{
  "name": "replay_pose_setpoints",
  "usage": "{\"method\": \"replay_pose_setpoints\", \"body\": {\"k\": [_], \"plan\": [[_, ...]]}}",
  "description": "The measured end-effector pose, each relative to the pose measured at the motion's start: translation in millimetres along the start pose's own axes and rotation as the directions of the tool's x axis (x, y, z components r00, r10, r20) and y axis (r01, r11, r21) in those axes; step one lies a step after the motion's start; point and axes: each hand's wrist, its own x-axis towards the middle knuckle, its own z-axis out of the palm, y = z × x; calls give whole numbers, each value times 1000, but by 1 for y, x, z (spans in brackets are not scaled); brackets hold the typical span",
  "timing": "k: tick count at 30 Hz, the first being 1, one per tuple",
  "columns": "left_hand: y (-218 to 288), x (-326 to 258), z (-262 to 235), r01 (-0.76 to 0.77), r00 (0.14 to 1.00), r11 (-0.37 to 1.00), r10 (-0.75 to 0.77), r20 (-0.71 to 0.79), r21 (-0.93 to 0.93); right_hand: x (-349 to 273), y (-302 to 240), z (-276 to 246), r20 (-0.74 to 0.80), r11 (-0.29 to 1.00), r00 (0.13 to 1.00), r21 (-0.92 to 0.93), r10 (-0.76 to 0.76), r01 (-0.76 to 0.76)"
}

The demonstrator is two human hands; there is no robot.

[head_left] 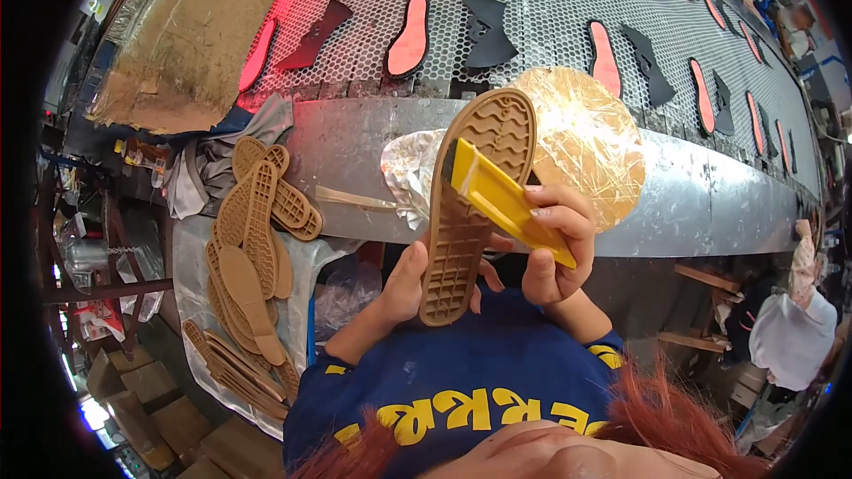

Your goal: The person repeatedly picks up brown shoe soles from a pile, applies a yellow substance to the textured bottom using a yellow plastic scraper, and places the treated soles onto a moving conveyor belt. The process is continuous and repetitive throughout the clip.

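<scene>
The person's left hand [404,288] is gripping the lower end of a tan rubber shoe sole with a wavy and gridded tread [475,204], its grip closed around the heel part, holding it upright with the tread facing the camera, in front of the chest and above the near edge of the metal tabletop [355,146]. The right hand [555,248] is closing its grip on a yellow plastic scraper-like tool [506,202], whose upper end is lying against the tread. A round disc wrapped in clear film [590,142] is resting on the tabletop's near edge behind the hands. A pile of tan soles [253,248] is lying toward the left end. Red insoles and black cut pieces [408,35] are sitting on the mesh belt [532,0] beyond.
</scene>
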Motion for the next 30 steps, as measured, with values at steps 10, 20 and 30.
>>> {"method": "replay_pose_setpoints", "body": {"k": [10,20,30], "plan": [[4,16,17,-127,971,970,78,-226,-209,-26,-11,-10,231,988,972,135,45,-78],[8,39,0,-222,962,947,173,-213,-232,-28,-23,-21,382,975,923,190,33,-113],[10,40,-2,-208,970,930,156,-188,-304,-20,-19,-30,419,851,880,355,225,-387]]}}
